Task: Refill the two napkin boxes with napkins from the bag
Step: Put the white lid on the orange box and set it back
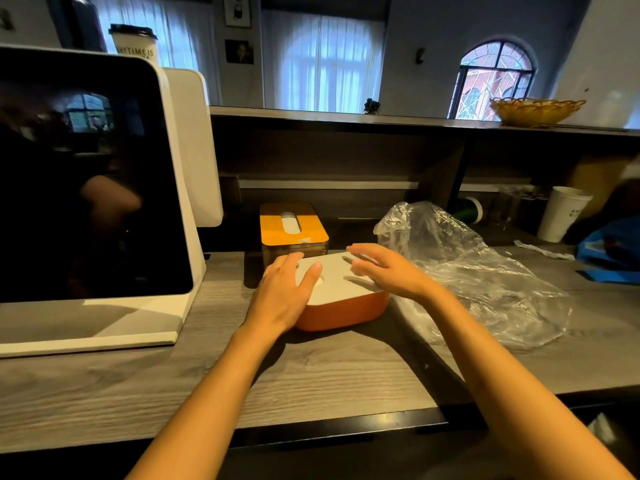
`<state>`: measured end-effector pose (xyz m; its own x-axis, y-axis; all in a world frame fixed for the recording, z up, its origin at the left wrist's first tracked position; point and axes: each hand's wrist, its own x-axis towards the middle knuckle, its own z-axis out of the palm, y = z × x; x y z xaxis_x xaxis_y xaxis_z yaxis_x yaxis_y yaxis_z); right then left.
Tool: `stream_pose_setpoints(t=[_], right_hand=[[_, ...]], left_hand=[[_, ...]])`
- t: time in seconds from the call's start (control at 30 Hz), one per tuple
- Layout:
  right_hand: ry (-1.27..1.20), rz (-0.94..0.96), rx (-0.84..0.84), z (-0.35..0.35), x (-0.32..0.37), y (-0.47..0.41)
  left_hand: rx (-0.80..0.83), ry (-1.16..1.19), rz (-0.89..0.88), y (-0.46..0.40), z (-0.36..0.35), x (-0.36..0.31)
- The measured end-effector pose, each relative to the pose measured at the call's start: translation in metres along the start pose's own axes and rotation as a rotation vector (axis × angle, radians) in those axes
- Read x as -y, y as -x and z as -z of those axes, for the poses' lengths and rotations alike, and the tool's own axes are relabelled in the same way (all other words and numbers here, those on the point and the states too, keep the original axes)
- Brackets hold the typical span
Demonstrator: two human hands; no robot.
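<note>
Frame centre — left hand (pixel 282 294) and right hand (pixel 388 271), fingers straight and released, press flat on white lid (pixel 337 280) of orange box (pixel 341 311); second box (pixel 292 228) behind, plastic bag (pixel 474 271) right.

Count at my counter: two napkin boxes, the near orange one with white lid (pixel 341 292) and the far yellow-lidded one (pixel 292 227); one clear plastic bag (pixel 478 271); one terminal screen (pixel 83 174); two paper cups (pixel 562 213) (pixel 136 45); one wicker basket (pixel 536 110).
</note>
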<state>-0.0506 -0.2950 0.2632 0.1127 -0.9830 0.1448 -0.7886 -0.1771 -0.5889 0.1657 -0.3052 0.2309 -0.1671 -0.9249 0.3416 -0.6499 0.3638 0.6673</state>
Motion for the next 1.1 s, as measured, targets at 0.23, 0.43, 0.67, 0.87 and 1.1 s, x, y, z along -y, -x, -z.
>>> stream_pose_setpoints(t=[0.23,0.43,0.67,0.87,1.1], right_hand=[[0.037,-0.027,-0.129,-0.013,-0.001,-0.002],[0.130,-0.077,-0.093,-0.016,-0.001,0.000],[0.161,-0.130,-0.043,-0.013,0.004,0.000],[-0.153,-0.244,-0.196,-0.023,0.010,0.006],[-0.927,-0.647,-0.317,-0.029,0.017,0.016]], left_hand=[[-0.007,-0.069,0.016,-0.005,-0.001,-0.002],[0.095,-0.151,-0.010,-0.010,0.002,0.003],[0.172,-0.233,-0.001,-0.019,0.006,0.006],[0.005,0.126,0.162,-0.013,-0.002,0.008],[-0.085,0.885,0.620,0.004,-0.009,0.000]])
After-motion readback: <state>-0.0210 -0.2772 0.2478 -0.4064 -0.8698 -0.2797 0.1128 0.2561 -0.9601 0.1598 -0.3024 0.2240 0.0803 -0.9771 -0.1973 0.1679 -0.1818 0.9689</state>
